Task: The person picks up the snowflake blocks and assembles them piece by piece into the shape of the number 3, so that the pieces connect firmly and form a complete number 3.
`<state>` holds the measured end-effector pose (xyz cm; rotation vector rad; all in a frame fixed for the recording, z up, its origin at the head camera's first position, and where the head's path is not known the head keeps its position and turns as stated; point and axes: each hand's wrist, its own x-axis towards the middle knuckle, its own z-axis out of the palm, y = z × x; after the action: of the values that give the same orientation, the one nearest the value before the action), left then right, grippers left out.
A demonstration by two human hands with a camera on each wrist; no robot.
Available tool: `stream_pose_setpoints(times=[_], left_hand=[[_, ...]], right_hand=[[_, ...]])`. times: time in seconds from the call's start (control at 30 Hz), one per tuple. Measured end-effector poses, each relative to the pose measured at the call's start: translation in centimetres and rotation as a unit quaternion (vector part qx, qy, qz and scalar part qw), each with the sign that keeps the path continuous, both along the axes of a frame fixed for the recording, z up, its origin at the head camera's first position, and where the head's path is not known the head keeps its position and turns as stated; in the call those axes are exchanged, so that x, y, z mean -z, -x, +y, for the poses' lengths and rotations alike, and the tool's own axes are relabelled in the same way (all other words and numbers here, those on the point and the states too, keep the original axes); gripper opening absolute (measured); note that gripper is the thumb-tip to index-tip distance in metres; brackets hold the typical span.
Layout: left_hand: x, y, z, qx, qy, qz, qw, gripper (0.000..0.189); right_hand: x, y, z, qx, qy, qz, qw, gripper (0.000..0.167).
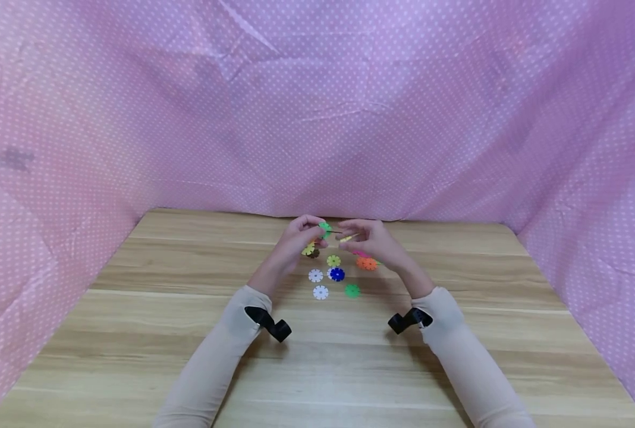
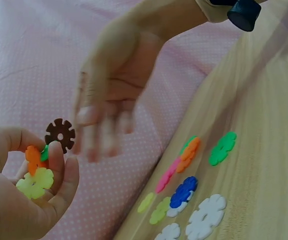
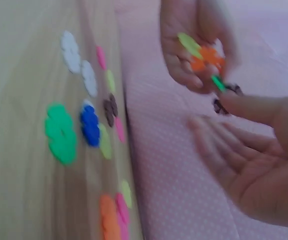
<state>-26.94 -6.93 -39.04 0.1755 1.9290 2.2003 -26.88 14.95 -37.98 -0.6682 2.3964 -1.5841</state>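
My left hand [image 1: 295, 239] is raised over the far part of the table and pinches a small joined piece of plastic snowflake discs. In the left wrist view it comprises a brown disc [image 2: 60, 136], a green disc [image 2: 44, 152], an orange disc [image 2: 32, 159] and a yellow disc [image 2: 35, 183]. The brown disc stands out on the side toward my right hand [image 1: 375, 241]. Its fingers look straight and spread, blurred in the left wrist view, with nothing visibly held. In the right wrist view the right thumb overlaps the brown disc; contact is unclear.
Loose discs lie on the wooden table [image 1: 328, 368] below the hands: several white, a blue disc [image 1: 337, 274], a green one [image 1: 352, 290], an orange one [image 1: 368, 263], plus yellow, pink and brown. A pink dotted cloth [image 1: 317, 119] hangs behind and at both sides.
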Motion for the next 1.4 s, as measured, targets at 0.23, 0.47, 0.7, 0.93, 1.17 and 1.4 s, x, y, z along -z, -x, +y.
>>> stream_pose_setpoints(times=[0.23,0.47,0.7,0.93,1.17,1.4], left_hand=[[-0.3,0.1,-0.3,0.006,0.005,-0.004,1.0000,0.018],[-0.5,-0.1,-0.2,0.009,0.003,-0.016,0.9998,0.017],[-0.4,-0.1,-0.2,0.009,0.002,-0.021,0.9997,0.017],[-0.3,-0.2,0.0,0.011,0.000,-0.013,0.9998,0.015],[-0.1,-0.2,0.0,0.012,-0.001,-0.022,0.9997,0.015],[-0.1,-0.1,0.1,0.006,-0.004,-0.025,0.9997,0.014]], right_hand=[[0.6,-0.3,1.8,-0.123,-0.116,-0.027,0.9853,0.041],[2.1,-0.7,2.7,-0.185,-0.151,-0.022,0.9709,0.030],[3.0,-1.3,2.5,-0.205,-0.162,0.005,0.9653,0.029],[3.4,-1.4,2.4,-0.198,-0.176,-0.003,0.9642,0.030],[4.1,-1.1,2.5,-0.199,-0.183,0.007,0.9629,0.028],[3.9,-1.1,2.5,-0.192,-0.197,-0.002,0.9614,0.025]])
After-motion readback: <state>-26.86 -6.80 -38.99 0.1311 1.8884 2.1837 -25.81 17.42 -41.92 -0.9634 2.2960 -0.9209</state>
